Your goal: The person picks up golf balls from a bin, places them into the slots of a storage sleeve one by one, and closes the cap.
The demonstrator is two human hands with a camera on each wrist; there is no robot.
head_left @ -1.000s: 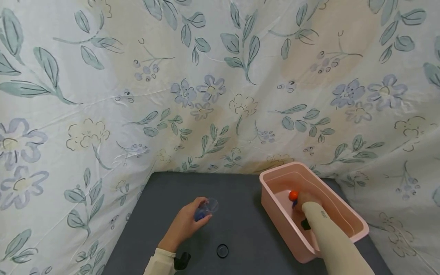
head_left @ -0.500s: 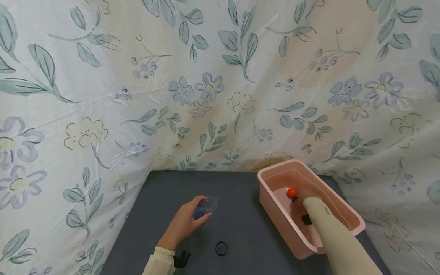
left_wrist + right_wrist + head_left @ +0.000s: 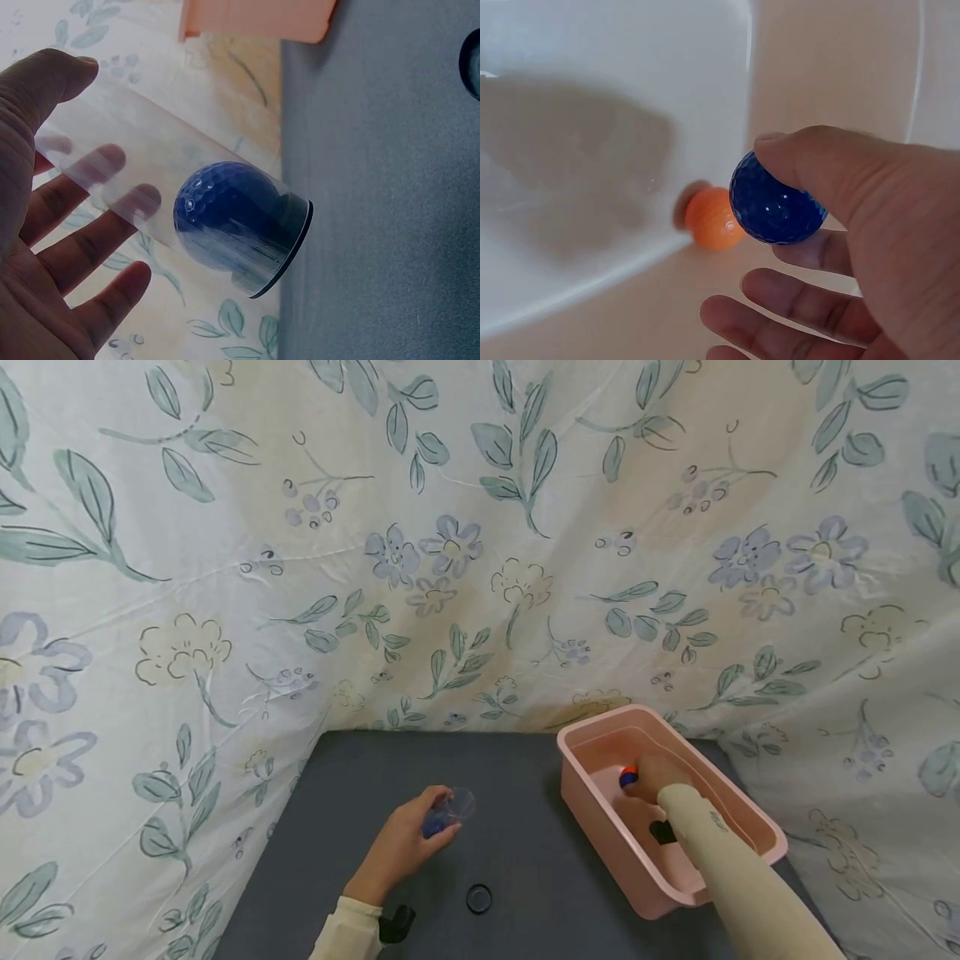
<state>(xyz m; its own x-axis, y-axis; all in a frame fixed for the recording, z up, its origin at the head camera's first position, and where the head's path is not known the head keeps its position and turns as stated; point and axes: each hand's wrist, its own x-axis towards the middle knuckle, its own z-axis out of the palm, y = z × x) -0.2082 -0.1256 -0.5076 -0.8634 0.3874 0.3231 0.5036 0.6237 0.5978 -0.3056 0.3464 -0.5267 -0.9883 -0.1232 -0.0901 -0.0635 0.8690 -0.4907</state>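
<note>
In the left wrist view, my left hand (image 3: pixel 401 847) holds a clear plastic tube (image 3: pixel 169 150), tilted, with a dark blue golf ball (image 3: pixel 221 210) at its lower end against a black end cap (image 3: pixel 300 236). The thumb and fingers lie around the tube's upper part. My right hand (image 3: pixel 656 777) reaches down inside the pink tub (image 3: pixel 600 839). Its thumb and index finger pinch another blue golf ball (image 3: pixel 776 202), while the other fingers stay apart from it. Just beyond, an orange golf ball (image 3: pixel 714 221) lies on the tub's floor by the wall, partly covered by the blue one.
A round black cap (image 3: pixel 478 898) lies on the dark grey table (image 3: pixel 517 802), to the right of my left wrist. The tub stands at the table's right side. A floral cloth (image 3: pixel 450 568) hangs behind and along both sides.
The right hand has shifted slightly left in the tub; the blue ball in its fingers now shows more and overlaps the orange ball. The left hand keeps the tube nearly still.
</note>
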